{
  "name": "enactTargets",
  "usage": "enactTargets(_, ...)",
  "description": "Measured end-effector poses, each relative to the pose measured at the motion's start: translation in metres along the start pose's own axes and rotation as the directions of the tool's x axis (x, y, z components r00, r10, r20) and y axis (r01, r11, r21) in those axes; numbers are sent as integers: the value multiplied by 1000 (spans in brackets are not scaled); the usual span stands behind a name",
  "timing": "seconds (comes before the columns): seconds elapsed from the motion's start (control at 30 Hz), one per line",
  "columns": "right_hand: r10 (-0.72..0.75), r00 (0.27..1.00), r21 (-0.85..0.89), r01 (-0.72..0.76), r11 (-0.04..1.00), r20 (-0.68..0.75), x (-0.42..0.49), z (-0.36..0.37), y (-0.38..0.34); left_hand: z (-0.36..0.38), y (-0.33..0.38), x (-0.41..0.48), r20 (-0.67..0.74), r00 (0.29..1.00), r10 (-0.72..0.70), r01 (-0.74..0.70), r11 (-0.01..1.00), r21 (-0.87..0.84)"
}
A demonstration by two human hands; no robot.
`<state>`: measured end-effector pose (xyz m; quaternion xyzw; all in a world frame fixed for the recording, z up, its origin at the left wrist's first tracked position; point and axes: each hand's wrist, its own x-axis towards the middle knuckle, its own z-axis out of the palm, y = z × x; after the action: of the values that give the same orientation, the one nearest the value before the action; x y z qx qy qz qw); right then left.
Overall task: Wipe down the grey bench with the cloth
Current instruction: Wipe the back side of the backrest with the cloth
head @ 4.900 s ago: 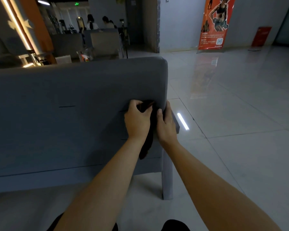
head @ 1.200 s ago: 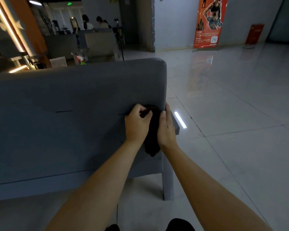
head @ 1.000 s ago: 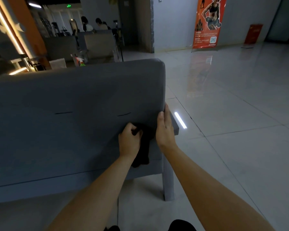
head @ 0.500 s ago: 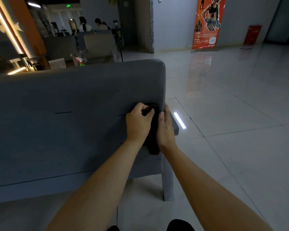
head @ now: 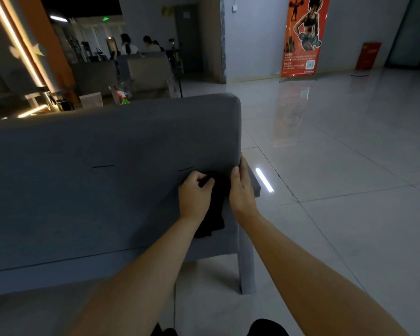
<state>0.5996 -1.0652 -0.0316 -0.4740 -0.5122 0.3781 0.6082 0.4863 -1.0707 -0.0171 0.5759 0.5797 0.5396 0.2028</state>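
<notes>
Just below the middle of the head view, toward 6 o'clock, the left hand (head: 195,195) grips a dark cloth (head: 214,214) — its fingers curl round the bunched top of the cloth and press it against the upright back panel of the grey bench (head: 107,190); the rest of the cloth hangs down the panel past the wrist, and its lower end stops above the panel's bottom seam. At 3 o'clock from the cloth, just beside it, the right hand (head: 243,190) lies flat on the panel; its fingers are straight and close together, they point to 12 o'clock, and their tips reach the rounded right edge of the bench; it holds nothing, and whether its thumb side touches the cloth cannot be told. Two short dark slits (head: 103,166) mark the panel at 9 o'clock from the hands. A grey bench leg (head: 246,270) stands on the floor at 5 o'clock, below the right forearm. The pale tiled floor (head: 349,214) fills the right half; a bright bar of reflected light (head: 264,180) shows on it just right of the right hand. An orange banner (head: 303,37) stands at 1 o'clock and a red sign (head: 368,55) at 2 o'clock — both against the far wall; two people (head: 129,46) sit at 11 o'clock, well beyond the bench; a slanted lit strip (head: 17,44) glows at 10 o'clock.
</notes>
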Motion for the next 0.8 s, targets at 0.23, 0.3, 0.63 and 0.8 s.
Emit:
enactTargets(0.23,-48,999,-17,48,999,-11,-2,-2,-2,15,40,16,-93,992,89,-95,993,-67)
enactTargets(0.3,-64,998,-33,64,997,-28,-1,-2,2,19,29,17,-106,991,76,-82,995,-59)
enactTargets(0.63,-44,999,-23,44,999,-11,1,-1,5,14,-9,11,-65,995,-75,72,996,-52)
enactTargets(0.8,-47,999,-14,47,999,7,0,-3,0,4,9,7,-43,999,-34,34,999,-9)
